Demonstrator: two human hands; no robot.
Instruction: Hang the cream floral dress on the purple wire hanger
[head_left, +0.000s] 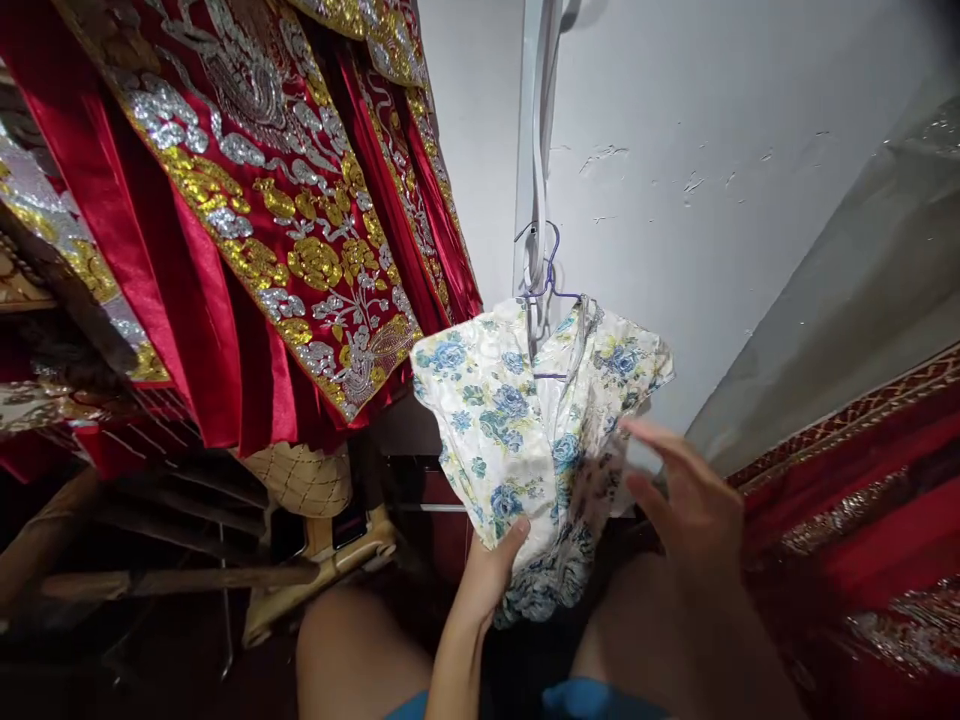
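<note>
A white short-sleeved blouse point(495, 420) with blue flowers hangs on a thin purple wire hanger point(553, 292) in front of me. Its front has a deep V opening, and the bottom is bunched into gathers. My left hand point(491, 575) grips the blouse at its lower left side, thumb in front and the other fingers hidden behind the cloth. Close to the right side of the blouse is my right hand point(694, 505), slightly smeared by motion, with thumb and fingers apart and nothing between them.
Red sequined embroidered cloths point(315, 230) hang at the upper left. Below them stands a bamboo-like wooden frame point(180, 580). A white strap point(538, 150) runs down the pale wall point(712, 110). More red and gold fabric point(885, 500) lies at the right under clear plastic point(847, 260).
</note>
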